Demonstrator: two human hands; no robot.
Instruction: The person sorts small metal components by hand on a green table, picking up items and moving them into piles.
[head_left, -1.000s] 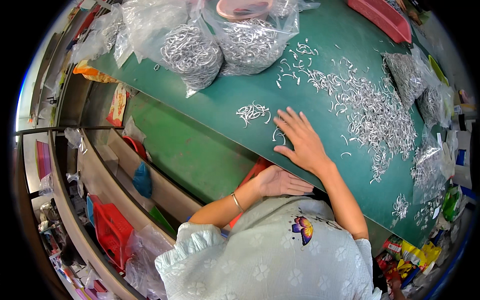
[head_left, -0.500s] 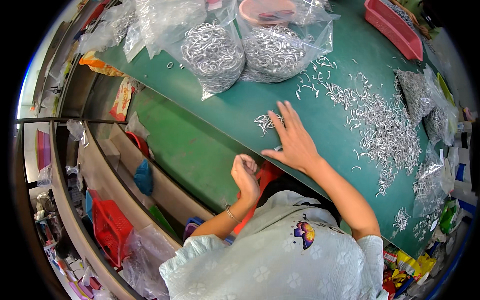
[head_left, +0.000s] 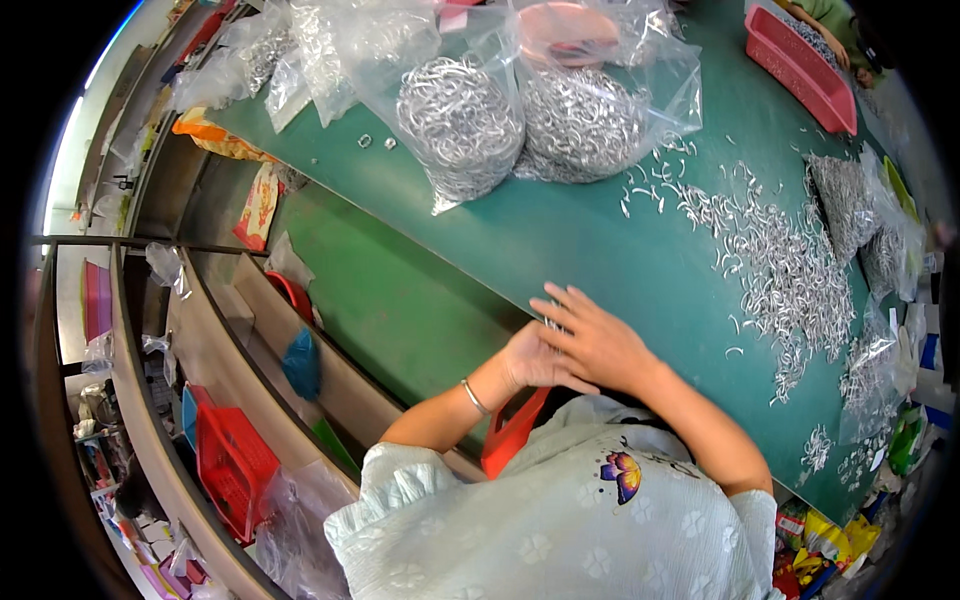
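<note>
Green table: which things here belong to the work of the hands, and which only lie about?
In use: left hand, right hand, loose metal clips, table edge.

Lying about: bagged clips, pink tray, red basket.

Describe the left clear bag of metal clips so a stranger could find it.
On the green table, look to the far edge, where two clear bags sit side by side. It is the left bag, bulging with silvery clips; the right bag has a pink dish behind it.
</note>
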